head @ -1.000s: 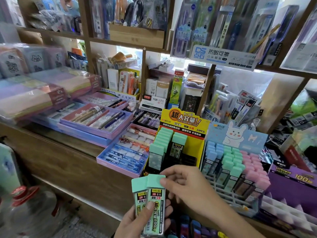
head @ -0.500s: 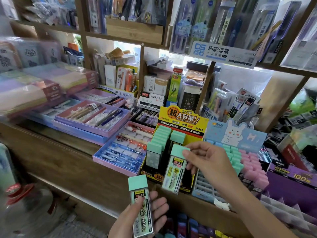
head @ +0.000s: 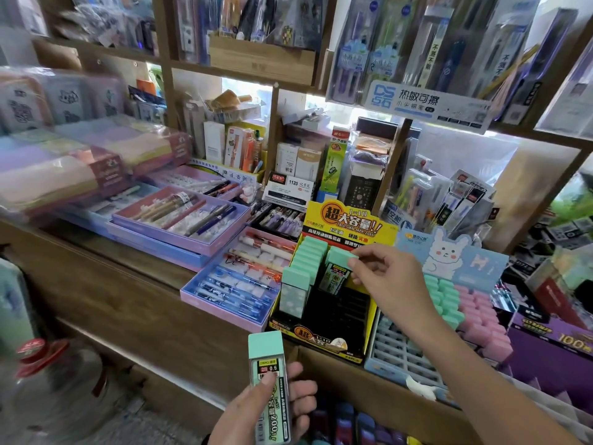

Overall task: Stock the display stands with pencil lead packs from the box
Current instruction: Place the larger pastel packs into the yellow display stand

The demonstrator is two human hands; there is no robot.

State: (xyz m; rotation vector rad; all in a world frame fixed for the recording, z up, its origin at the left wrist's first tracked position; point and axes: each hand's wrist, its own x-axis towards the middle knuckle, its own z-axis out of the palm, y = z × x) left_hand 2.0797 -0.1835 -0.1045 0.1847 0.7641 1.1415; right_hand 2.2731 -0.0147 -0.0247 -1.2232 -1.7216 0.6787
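Moved onto the yellow stand (head: pixel 324 337) since the earlier frame: my right hand (head: pixel 391 284), pinching a lead pack (head: pixel 335 274) by its mint cap at the second column's rear. I judge most slots there unfilled. My left hand (head: pixel 237 419) grips one spare pack (head: pixel 268 351) below.

Mint-capped lead pack (head: pixel 337 271) is tilting into right column of yellow display stand (head: pixel 321 335).
Second pack (head: pixel 269 380) is pointing cap-up below it.
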